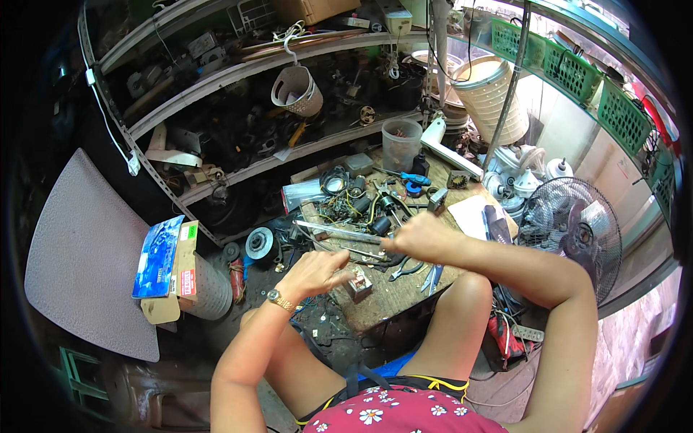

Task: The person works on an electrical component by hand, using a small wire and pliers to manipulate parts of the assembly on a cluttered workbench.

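My right hand [424,238] is closed in a fist over the wooden work board [390,307]. From its thumb side a long, flat metal strip [336,232] reaches out to the left; its exact kind is unclear. My left hand [317,274], with a gold watch on the wrist, has its fingers stretched to the right, apart from one another. Beside those fingertips stands a small metal block with copper-coloured parts on top [359,286]. A thin metal rod [365,254] lies between the two hands. Pliers [406,270] rest just below my right hand.
Wires and small motor parts [354,202] crowd the board's far side. A blue-handled screwdriver [414,177] and clear plastic bucket [401,140] are at the back. A fan cage [574,234] stands right; a boxed bin [208,296] stands left. Loaded shelves [289,155] rise behind.
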Available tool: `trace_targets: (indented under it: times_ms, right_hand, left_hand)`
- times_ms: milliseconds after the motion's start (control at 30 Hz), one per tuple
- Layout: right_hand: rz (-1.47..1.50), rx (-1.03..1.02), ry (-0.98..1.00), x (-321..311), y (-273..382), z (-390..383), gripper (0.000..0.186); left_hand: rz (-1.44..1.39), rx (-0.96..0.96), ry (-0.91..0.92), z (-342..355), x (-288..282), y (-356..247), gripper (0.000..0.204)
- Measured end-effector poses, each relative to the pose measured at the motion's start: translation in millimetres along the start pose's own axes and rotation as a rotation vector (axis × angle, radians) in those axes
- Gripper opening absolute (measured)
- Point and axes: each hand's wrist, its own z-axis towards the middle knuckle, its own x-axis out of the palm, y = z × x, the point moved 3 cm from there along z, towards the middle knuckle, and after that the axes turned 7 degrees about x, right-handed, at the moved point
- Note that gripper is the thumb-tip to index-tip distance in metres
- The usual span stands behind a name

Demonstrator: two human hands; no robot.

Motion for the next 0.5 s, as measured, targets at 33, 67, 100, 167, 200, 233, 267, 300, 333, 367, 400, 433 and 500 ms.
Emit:
trace_targets:
  times_ms: [33, 67, 100, 167, 200, 233, 267, 300, 333, 367, 400, 433, 500]
  right_hand:
    - [-0.028, 0.041, -0.033, -1.9, -15.0, 0.2, 0.009]
    - [-0.091, 0.060, -0.083, -4.3, -26.3, -0.4, 0.012]
    - [-0.141, 0.060, -0.145, -8.7, -31.3, 6.1, 0.015]
    - [-0.179, 0.062, -0.352, -29.6, -37.0, 14.9, 0.014]
    - [-0.076, 0.104, -0.329, -33.0, -46.0, 18.5, 0.011]
    - [0.121, 0.172, -0.251, -32.7, -51.5, 20.1, 0.005]
    - [0.225, 0.224, -0.284, -33.9, -53.6, 20.1, 0.004]
    - [0.327, 0.280, -0.310, -35.6, -54.3, 18.2, 0.008]
    - [0.324, 0.282, -0.308, -28.1, -52.4, 19.0, 0.008]
    - [0.365, 0.385, -0.366, -14.4, -51.8, 19.9, 0.010]
    - [0.408, 0.485, -0.425, -3.8, -47.0, 20.0, 0.013]
    - [0.427, 0.512, -0.435, 2.8, -31.2, 20.9, 0.014]
    - [0.456, 0.484, -0.423, 25.7, 6.1, 20.5, 0.008]
  left_hand:
    - [-0.076, 0.031, 0.123, 2.7, -1.3, -7.8, 0.045]
    - [-0.116, -0.011, 0.261, 8.8, -2.0, -13.5, 0.043]
    - [-0.113, -0.020, 0.263, 9.5, -2.0, -15.9, 0.043]
    - [-0.374, -0.133, -0.023, 10.8, -6.1, -16.4, 0.033]
    - [-0.473, -0.114, -0.141, 15.0, -10.3, -11.6, 0.026]
    - [-0.668, -0.177, -0.199, 12.9, -10.3, -8.9, 0.019]
    - [-0.814, -0.198, -0.219, 11.5, -9.2, -8.7, 0.017]
    - [-0.968, -0.214, -0.236, 12.8, -7.5, -11.2, 0.017]
    - [-0.971, -0.211, -0.236, 14.6, -3.8, -10.4, 0.017]
    - [-1.083, -0.185, -0.326, 16.8, -0.1, -7.3, 0.020]
    - [-1.191, -0.160, -0.418, 18.4, 1.9, -5.7, 0.024]
    - [-1.204, -0.212, -0.623, 20.5, 1.0, -4.7, 0.035]
    - [-1.203, -0.386, -0.992, 33.4, 2.8, -1.0, 0.033]
